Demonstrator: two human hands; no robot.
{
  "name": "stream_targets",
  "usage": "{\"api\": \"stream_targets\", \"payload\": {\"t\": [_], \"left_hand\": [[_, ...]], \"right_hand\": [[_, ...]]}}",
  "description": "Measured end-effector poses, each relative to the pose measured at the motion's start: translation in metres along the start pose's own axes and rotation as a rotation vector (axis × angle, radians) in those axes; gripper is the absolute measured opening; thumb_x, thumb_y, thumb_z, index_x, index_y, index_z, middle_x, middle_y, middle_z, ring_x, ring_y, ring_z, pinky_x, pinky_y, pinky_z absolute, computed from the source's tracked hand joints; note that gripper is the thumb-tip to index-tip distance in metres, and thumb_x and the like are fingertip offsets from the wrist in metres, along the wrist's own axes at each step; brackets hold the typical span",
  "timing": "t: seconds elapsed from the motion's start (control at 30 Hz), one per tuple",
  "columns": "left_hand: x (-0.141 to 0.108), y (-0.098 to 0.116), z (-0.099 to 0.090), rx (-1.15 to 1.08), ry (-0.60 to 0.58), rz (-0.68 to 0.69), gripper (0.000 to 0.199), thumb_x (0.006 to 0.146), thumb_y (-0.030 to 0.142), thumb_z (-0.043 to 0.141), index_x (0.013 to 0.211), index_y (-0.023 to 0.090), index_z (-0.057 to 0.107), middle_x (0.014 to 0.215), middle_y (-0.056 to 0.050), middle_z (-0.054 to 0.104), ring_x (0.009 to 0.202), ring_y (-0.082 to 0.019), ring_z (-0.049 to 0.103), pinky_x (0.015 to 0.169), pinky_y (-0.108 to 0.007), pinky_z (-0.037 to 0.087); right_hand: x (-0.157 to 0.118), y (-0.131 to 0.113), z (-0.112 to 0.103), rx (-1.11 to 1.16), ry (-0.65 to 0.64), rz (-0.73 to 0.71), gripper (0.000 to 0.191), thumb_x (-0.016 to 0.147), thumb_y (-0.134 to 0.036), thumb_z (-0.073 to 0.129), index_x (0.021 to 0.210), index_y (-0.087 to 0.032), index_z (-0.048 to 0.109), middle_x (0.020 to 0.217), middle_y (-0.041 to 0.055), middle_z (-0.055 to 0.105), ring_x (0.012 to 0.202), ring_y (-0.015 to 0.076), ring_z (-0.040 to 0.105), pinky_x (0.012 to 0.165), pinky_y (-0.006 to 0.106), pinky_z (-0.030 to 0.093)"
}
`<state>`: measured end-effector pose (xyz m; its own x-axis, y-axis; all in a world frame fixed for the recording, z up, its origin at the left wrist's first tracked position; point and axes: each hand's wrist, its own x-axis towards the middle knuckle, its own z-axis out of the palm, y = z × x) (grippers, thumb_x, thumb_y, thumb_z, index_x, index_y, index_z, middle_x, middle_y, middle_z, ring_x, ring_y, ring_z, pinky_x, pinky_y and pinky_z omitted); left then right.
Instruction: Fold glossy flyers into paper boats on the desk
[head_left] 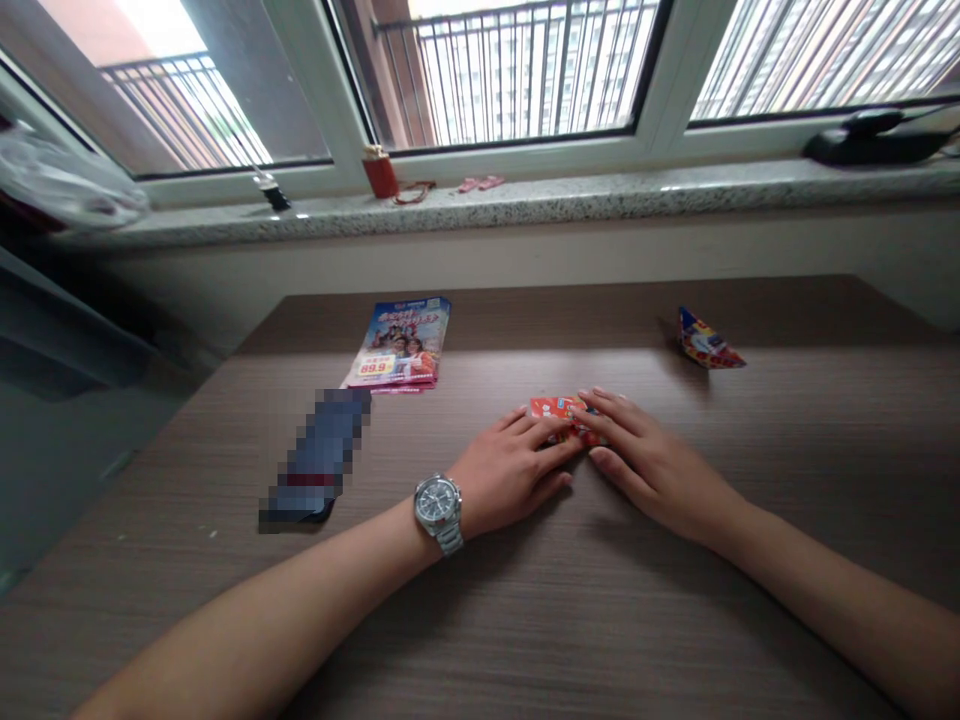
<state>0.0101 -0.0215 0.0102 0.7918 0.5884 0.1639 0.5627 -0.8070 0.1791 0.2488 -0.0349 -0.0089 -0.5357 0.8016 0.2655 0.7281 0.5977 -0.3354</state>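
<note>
Red paper (551, 406) (seemingly folded) lies beneath both hands (504, 470) (651, 455).

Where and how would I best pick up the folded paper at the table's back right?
Pinch the folded paper lightly across its middle, coming from above and the near side with the right hand, the closer one. It stands up from the table with pointed ends, the left one raised higher, and seems thin, so a hard squeeze would probably crush it.

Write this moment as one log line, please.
left hand: on red printed paper | right hand: on same paper | beyond: blue-red folded paper
</note>
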Motion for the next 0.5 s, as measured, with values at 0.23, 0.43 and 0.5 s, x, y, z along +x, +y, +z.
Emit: {"api": "stream_targets", "payload": {"t": [0.23,0.43,0.5], "left_hand": [[-0.0009,-0.0061,-0.0022,0.029,0.023,-0.139,0.054,0.099,0.05,0.045,0.148,0.027,0.041,0.147,-0.008,0.049,0.135,-0.026,0.046,0.121,-0.049,0.025],[-0.0012,-0.0088,-0.0029,-0.001,0.016,-0.141,0.053,0.099,0.049,0.045,0.147,0.027,0.043,0.148,-0.008,0.048,0.134,-0.026,0.046,0.121,-0.049,0.025],[-0.0017,-0.0088,-0.002,-0.01,0.021,-0.138,0.053,0.1,0.049,0.045,0.148,0.028,0.042,0.148,-0.008,0.048,0.134,-0.026,0.046,0.121,-0.05,0.025]], "right_hand": [[-0.0003,-0.0001,-0.007,-0.001,0.027,-0.042,0.042,0.102,-0.036,0.043,0.137,-0.018,0.057,0.147,0.0144,0.052,0.137,0.0274,0.047,0.112,0.048,0.041],[0.0015,-0.0024,-0.004,-0.045,-0.033,-0.045,0.05,0.103,-0.038,0.04,0.145,-0.014,0.049,0.149,0.0165,0.05,0.137,0.0298,0.046,0.112,0.052,0.041],[0.0021,-0.0027,-0.003,-0.054,-0.035,-0.038,0.051,0.102,-0.04,0.04,0.146,-0.014,0.049,0.147,0.017,0.052,0.135,0.0301,0.049,0.111,0.051,0.043]]}}
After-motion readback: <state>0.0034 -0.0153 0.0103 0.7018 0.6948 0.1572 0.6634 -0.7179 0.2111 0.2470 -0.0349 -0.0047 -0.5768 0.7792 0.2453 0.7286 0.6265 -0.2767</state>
